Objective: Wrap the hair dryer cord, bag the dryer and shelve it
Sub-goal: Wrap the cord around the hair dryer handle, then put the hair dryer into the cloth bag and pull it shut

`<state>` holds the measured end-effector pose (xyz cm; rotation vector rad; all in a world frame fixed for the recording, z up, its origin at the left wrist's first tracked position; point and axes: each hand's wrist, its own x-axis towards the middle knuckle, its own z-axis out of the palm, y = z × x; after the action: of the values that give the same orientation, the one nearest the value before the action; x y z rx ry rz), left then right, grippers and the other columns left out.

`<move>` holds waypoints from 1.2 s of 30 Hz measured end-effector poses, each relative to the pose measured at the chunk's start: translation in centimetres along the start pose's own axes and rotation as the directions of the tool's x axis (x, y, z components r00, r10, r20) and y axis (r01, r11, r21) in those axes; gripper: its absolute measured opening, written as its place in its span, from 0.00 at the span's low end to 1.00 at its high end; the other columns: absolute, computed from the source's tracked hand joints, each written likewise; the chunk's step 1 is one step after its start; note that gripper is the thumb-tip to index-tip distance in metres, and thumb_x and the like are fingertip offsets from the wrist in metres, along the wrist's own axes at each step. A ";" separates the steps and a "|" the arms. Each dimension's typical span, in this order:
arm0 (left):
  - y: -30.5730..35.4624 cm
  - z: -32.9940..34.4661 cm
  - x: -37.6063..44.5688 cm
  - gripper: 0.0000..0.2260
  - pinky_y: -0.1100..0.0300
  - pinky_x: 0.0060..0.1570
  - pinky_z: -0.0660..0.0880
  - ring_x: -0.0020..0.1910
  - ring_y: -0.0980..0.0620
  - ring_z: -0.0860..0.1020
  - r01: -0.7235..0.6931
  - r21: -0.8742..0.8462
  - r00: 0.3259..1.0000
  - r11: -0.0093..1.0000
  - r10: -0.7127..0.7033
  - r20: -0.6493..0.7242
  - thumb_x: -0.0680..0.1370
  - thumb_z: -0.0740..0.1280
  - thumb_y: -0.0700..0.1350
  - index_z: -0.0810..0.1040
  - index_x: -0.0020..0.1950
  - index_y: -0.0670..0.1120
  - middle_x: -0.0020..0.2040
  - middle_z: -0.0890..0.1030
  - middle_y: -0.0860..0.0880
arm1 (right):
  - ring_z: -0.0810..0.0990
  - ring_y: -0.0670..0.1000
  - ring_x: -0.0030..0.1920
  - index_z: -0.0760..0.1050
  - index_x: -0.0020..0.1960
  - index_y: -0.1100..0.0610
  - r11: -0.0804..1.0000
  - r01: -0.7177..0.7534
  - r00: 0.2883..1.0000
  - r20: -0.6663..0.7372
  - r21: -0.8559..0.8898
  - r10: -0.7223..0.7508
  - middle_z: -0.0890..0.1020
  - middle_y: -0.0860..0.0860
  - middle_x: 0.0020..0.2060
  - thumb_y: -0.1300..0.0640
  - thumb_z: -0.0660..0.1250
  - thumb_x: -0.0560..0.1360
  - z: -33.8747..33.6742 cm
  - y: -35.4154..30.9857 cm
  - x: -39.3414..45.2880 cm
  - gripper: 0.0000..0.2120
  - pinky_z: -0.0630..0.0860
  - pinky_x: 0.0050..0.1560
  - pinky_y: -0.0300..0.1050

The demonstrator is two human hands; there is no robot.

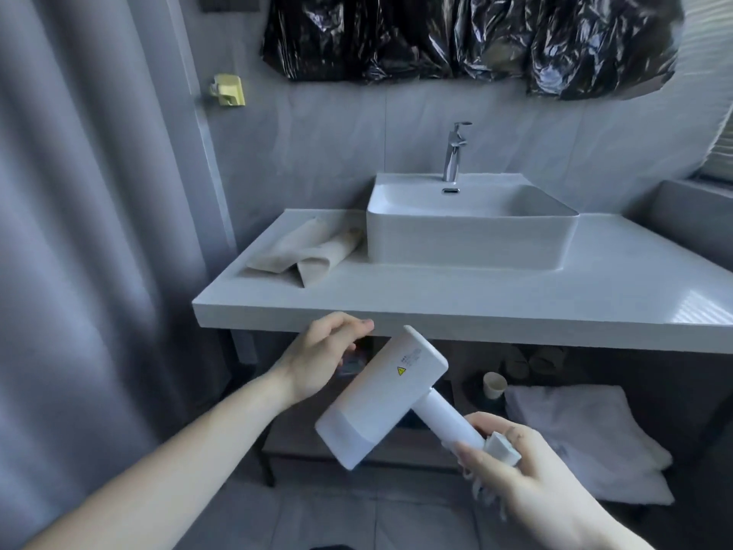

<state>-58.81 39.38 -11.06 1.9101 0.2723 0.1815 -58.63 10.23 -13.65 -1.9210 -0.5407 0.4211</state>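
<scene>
The hair dryer (pixel 382 394) hangs in the air just below the table (pixel 456 307) edge, its barrel slanting up to the right, handle running down-right into my right hand (pixel 511 470), which grips the handle with the white plug pinned against it. My left hand (pixel 321 357) sits loosely curled beside the barrel's upper end, nearer the beige bag (pixel 307 250) lying up on the table.

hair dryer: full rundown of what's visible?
The hair dryer is white, plastic-looking and matte, with a boxy barrel and a round handle. A small yellow warning label sits on its side. It is held tilted in mid-air below the counter edge. The right hand grips the handle; the left hand is beside the barrel, contact unclear.
</scene>
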 end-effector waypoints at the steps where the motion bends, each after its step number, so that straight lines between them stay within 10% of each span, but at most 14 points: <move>1: -0.2 -0.7 2.1 0.25 0.48 0.64 0.77 0.59 0.51 0.83 0.002 0.060 0.999 0.998 0.001 -0.048 0.67 0.68 0.70 0.85 0.52 0.53 0.56 0.86 0.53 | 0.76 0.44 0.31 0.85 0.49 0.55 1.000 -0.005 0.999 -0.040 0.009 0.005 0.82 0.48 0.31 0.49 0.73 0.79 -0.2 0.0 0.7 0.10 0.72 0.36 0.34; 7: -2.5 -4.1 13.0 0.16 0.53 0.64 0.70 0.71 0.49 0.72 0.181 0.335 0.969 0.925 -0.108 -0.224 0.76 0.72 0.58 0.80 0.62 0.56 0.72 0.68 0.52 | 0.78 0.45 0.30 0.86 0.39 0.48 0.997 -0.060 0.973 -0.221 0.054 0.070 0.83 0.51 0.29 0.62 0.73 0.79 -1.4 0.7 4.7 0.13 0.72 0.36 0.35; 12: -4.1 -5.0 18.6 0.30 0.49 0.69 0.73 0.71 0.45 0.73 0.254 0.086 0.935 0.963 -0.222 -0.276 0.64 0.73 0.54 0.81 0.67 0.55 0.76 0.71 0.46 | 0.81 0.46 0.31 0.87 0.37 0.44 0.991 -0.090 0.958 -0.263 0.099 0.113 0.87 0.52 0.31 0.63 0.72 0.79 -2.1 0.7 7.1 0.18 0.74 0.38 0.37; 19: -4.0 -4.9 20.1 0.06 0.55 0.54 0.70 0.56 0.46 0.78 0.176 -0.200 0.915 0.964 -0.236 -0.328 0.66 0.73 0.46 0.84 0.42 0.47 0.49 0.82 0.52 | 0.77 0.45 0.28 0.85 0.41 0.54 0.973 -0.146 0.928 -0.317 0.177 0.197 0.84 0.51 0.30 0.57 0.69 0.80 -2.1 0.6 8.3 0.11 0.74 0.38 0.39; 25: -1.9 -4.8 16.3 0.09 0.64 0.41 0.73 0.47 0.51 0.82 -0.041 -0.165 0.821 0.985 -0.061 -0.567 0.71 0.81 0.40 0.86 0.48 0.49 0.47 0.86 0.51 | 0.76 0.49 0.27 0.84 0.45 0.65 0.947 -0.069 0.941 -0.296 0.314 0.167 0.82 0.56 0.30 0.61 0.72 0.81 -2.2 0.6 6.8 0.09 0.72 0.28 0.33; 31: 3.0 -4.5 8.2 0.15 0.61 0.49 0.81 0.43 0.53 0.85 -0.221 0.233 0.841 0.947 0.306 -0.447 0.71 0.76 0.32 0.87 0.50 0.51 0.44 0.88 0.51 | 0.71 0.47 0.26 0.81 0.48 0.66 0.892 -0.076 0.937 -0.273 0.445 0.216 0.76 0.55 0.30 0.60 0.67 0.83 -1.9 0.4 3.4 0.10 0.69 0.24 0.36; 36: 6.1 -3.4 2.3 0.05 0.65 0.37 0.74 0.31 0.63 0.78 -0.293 0.455 0.831 0.841 0.459 -0.314 0.71 0.83 0.49 0.88 0.41 0.56 0.29 0.82 0.66 | 0.71 0.46 0.28 0.79 0.52 0.71 0.878 -0.064 0.930 -0.291 0.474 0.225 0.76 0.54 0.31 0.60 0.67 0.83 -2.8 0.8 0.5 0.12 0.68 0.26 0.34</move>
<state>-56.90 41.06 -4.14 2.3019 0.2080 0.8737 -56.60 8.14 -13.28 -1.5283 -0.0523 0.2733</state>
